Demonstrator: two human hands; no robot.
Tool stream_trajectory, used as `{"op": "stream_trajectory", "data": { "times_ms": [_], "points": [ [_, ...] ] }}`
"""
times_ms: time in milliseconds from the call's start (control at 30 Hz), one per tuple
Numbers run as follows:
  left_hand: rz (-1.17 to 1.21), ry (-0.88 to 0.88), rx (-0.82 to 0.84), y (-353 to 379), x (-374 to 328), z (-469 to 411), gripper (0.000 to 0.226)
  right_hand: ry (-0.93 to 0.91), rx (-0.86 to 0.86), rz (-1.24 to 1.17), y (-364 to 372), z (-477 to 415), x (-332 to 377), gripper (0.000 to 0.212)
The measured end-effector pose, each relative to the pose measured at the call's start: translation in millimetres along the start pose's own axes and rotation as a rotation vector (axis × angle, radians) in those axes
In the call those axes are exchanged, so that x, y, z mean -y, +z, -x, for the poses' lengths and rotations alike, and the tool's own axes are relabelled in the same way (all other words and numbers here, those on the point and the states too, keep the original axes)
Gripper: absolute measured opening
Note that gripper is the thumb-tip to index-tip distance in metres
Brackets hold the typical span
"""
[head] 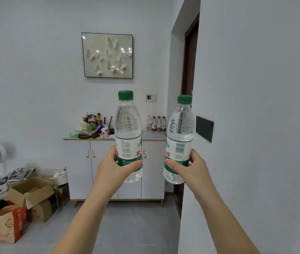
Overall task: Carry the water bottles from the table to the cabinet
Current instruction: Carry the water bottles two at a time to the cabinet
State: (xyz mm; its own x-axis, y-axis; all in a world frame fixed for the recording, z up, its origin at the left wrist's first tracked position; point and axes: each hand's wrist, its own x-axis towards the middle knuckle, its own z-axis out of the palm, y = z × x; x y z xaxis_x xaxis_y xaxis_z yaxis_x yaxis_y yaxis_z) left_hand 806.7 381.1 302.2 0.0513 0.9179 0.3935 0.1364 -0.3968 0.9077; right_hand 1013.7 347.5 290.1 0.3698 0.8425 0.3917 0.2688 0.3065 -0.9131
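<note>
Clear plastic, green caps, white-green labels: left bottle (128, 125) in left hand (116, 165), right bottle (181, 129) in right hand (191, 167), fingers (135, 165) curled round each lower label, gripped low and upright, likely for steady carrying. Both are in the air before the cabinet (79, 162), well apart from it; more bottles (156, 123) stand on its surface, right end.

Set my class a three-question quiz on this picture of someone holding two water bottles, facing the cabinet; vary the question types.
1. True or false: the left hand grips the left bottle by its cap.
2. The small bottles standing on the cabinet have caps that are: A green, B red, C blue.
3. Fill in: the right hand holds the right bottle, whose cap is ___.
Key: 1 false; 2 B; 3 green.
</note>
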Motion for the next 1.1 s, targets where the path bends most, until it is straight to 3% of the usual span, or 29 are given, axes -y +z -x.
{"op": "stream_trajectory", "data": {
  "times_ms": [633,1100],
  "points": [
    [0.071,0.068,0.113,-4,89,-237,0.054,-0.024,-0.126,0.044,98,-185,-59,0.049],
    [0.053,0.050,0.070,56,171,-380,0.051,0.008,-0.118,0.015,125,-348,-154,0.050]
  ]
}}
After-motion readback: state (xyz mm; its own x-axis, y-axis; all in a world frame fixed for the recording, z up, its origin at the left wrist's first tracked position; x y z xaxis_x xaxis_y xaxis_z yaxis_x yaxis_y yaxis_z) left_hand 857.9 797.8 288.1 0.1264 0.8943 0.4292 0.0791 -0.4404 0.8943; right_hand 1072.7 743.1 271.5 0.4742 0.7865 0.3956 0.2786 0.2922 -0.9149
